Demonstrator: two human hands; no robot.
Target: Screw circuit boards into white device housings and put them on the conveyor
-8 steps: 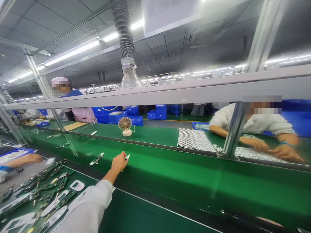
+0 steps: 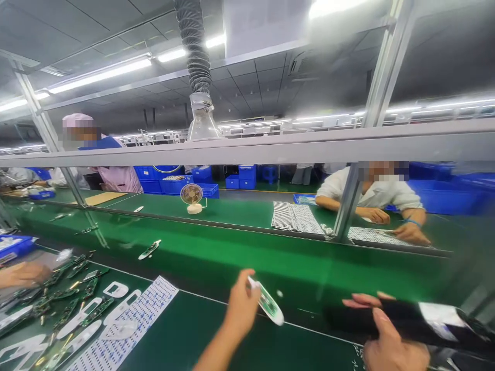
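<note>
Glossy white plastic part [image 2: 266, 304]; matt green belt [image 2: 270, 257].

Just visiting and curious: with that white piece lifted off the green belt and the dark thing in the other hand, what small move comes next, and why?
Probably bring the white piece in the left hand rightward to the dark part in the right hand: both are held up, apart.

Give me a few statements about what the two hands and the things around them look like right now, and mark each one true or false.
1. The left hand holds a white-edged circuit part. True.
2. The right hand is empty. False: it grips a black object.
3. A small fan stands on the far green table. True.
4. The perforated white sheet is under the right hand. False: it lies left of the left hand.
</note>
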